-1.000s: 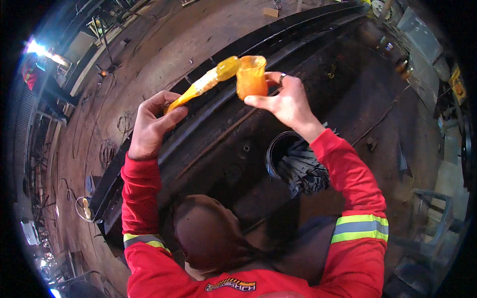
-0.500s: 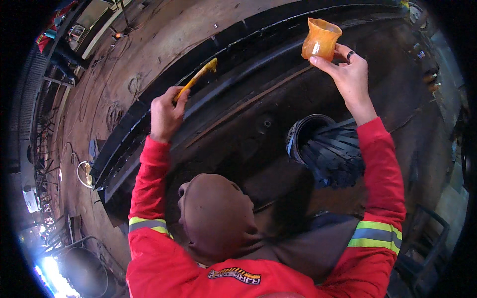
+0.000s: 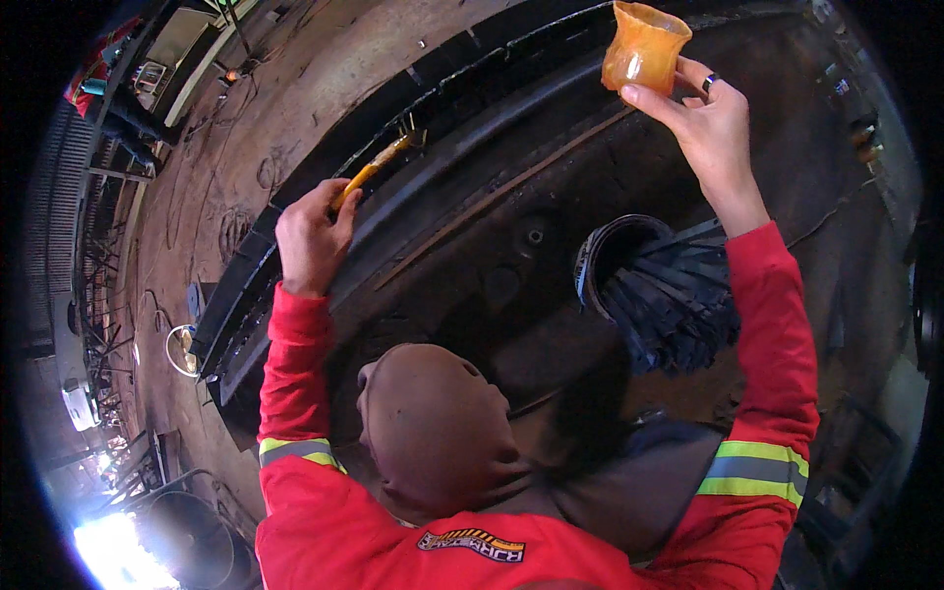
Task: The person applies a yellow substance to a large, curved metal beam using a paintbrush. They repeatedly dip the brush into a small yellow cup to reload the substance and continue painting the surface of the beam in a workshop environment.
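Observation:
My left hand (image 3: 317,236) is closed round the yellow handle of a paintbrush (image 3: 369,169). The brush's splayed far end reaches over the long black channel-shaped beam (image 3: 462,133); whether it touches the beam I cannot tell. Farther right and higher in view, my right hand (image 3: 713,128) grips an amber cup (image 3: 646,47) by its lower side, with the thumb in front. The cup has a waisted body and an uneven, flared rim. What it holds is hidden.
A bucket (image 3: 587,280) lies tipped over below my right hand, dark flat strips (image 3: 674,295) spilling out. My bent knee (image 3: 433,423) is in front of me. Coiled cable (image 3: 234,231) lies on the floor at left. Another person (image 3: 123,113) stands far left.
My left hand has shifted left and slightly down with the paintbrush, and the brush's end has turned. My right hand and the cup have moved up and right in view.

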`<state>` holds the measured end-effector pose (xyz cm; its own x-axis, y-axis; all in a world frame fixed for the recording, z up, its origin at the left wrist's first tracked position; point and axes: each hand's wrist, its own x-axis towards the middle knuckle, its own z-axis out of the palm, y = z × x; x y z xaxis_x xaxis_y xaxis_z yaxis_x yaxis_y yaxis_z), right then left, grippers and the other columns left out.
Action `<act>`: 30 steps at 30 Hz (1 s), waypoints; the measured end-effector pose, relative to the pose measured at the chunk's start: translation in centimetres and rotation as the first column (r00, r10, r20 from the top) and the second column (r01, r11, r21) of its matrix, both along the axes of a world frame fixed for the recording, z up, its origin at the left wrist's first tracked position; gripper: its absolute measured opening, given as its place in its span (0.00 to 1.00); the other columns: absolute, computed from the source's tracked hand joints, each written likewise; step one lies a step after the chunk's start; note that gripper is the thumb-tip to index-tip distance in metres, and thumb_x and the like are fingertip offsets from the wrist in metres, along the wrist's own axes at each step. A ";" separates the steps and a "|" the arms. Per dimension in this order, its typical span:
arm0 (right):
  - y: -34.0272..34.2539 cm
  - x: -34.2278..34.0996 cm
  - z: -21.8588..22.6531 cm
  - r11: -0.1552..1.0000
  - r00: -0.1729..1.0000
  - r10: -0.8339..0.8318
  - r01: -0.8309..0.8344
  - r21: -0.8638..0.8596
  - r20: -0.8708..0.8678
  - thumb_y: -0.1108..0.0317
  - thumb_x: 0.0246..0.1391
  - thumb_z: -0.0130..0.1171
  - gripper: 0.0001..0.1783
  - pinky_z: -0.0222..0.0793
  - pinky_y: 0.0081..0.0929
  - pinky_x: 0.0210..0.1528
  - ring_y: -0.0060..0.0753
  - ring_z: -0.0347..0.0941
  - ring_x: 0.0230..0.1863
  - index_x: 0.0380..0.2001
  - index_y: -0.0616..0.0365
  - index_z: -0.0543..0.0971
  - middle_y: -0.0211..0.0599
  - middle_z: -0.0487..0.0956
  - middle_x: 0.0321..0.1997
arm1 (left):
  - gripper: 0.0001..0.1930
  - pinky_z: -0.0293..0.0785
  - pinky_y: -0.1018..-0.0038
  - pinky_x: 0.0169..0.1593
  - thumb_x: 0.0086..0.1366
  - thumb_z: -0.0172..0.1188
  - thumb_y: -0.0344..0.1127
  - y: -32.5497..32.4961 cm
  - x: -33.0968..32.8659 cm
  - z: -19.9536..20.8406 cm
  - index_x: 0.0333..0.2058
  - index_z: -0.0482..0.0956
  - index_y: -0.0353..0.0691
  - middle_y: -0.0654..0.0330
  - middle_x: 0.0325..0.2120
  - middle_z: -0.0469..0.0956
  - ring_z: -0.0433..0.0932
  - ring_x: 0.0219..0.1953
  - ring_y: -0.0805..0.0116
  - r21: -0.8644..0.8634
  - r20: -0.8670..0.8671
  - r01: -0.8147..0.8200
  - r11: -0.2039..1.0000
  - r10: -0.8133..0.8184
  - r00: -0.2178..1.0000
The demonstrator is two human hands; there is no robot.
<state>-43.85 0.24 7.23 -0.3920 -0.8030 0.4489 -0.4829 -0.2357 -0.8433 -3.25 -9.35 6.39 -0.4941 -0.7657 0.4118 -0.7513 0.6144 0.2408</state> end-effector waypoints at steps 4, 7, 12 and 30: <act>0.1 0.1 -0.4 1.000 0.999 -0.011 0.012 0.028 -0.038 0.59 0.44 0.78 0.32 0.76 0.22 0.48 0.27 0.82 0.42 0.49 0.67 0.80 0.41 0.83 0.43 | 0.08 0.76 0.67 0.33 0.60 0.67 0.35 -1.8 -1.5 0.1 0.37 0.83 0.40 0.52 0.29 0.82 0.82 0.30 0.56 -0.111 0.004 0.035 0.993 -0.035 0.999; 0.3 -0.1 -0.2 1.000 0.999 -0.008 0.009 0.021 -0.048 0.59 0.44 0.78 0.31 0.76 0.22 0.48 0.27 0.82 0.41 0.49 0.66 0.80 0.41 0.83 0.43 | 0.08 0.76 0.69 0.33 0.61 0.66 0.35 -3.0 -0.9 1.8 0.37 0.84 0.39 0.52 0.28 0.83 0.83 0.28 0.58 -0.032 -0.048 0.043 0.999 -0.045 0.998; 0.1 -0.9 -0.1 1.000 1.000 0.004 -0.004 -0.015 -0.021 0.59 0.44 0.77 0.31 0.77 0.22 0.47 0.27 0.82 0.42 0.49 0.66 0.80 0.40 0.83 0.44 | 0.08 0.74 0.72 0.31 0.62 0.66 0.34 -1.5 0.6 3.0 0.38 0.84 0.38 0.52 0.25 0.82 0.81 0.24 0.63 0.001 -0.098 -0.015 1.000 0.015 0.995; 0.4 -0.2 -0.4 0.998 0.995 -0.041 0.044 0.034 -0.094 0.59 0.44 0.78 0.33 0.77 0.23 0.48 0.28 0.82 0.42 0.50 0.67 0.79 0.42 0.83 0.44 | 0.10 0.74 0.62 0.28 0.62 0.64 0.42 -0.8 -3.3 -3.3 0.34 0.82 0.42 0.52 0.21 0.80 0.80 0.24 0.53 -0.061 0.076 -0.074 0.995 0.078 0.994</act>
